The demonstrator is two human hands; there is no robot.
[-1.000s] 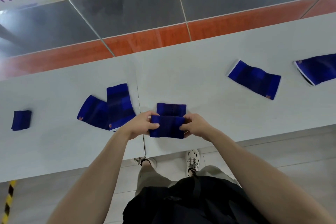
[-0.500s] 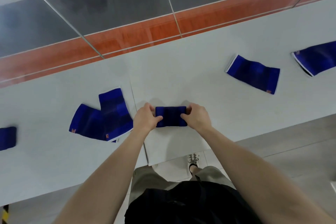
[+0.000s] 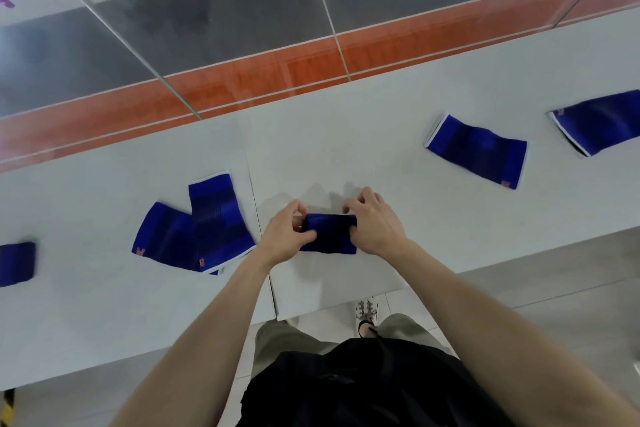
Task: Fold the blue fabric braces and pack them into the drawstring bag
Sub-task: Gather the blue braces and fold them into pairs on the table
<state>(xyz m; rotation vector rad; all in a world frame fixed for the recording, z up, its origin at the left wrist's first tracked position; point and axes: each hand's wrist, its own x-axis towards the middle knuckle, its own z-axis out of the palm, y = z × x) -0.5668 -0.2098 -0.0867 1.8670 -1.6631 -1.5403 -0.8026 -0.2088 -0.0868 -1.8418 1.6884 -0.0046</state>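
We pinch the folded brace [image 3: 329, 232] between left hand [image 3: 284, 236] and right hand [image 3: 375, 224], each grip closed on an end, near the worktop [image 3: 346, 142] front edge. Release carelessly and the elastic fold may spring open.

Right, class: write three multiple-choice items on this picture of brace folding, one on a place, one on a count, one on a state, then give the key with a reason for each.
1. Where is the brace being folded?
A. far right of the table
B. between both hands at the near edge
C. on the floor

2. How many braces lie unfolded?
A. four
B. one
C. seven

3. What state is the far-left brace in?
A. folded small
B. spread flat
C. held up

Key: 1 B, the folded brace sits between the left hand and right hand. 2 A, an overlapping pair and two at right. 3 A, the far-left brace is compact.
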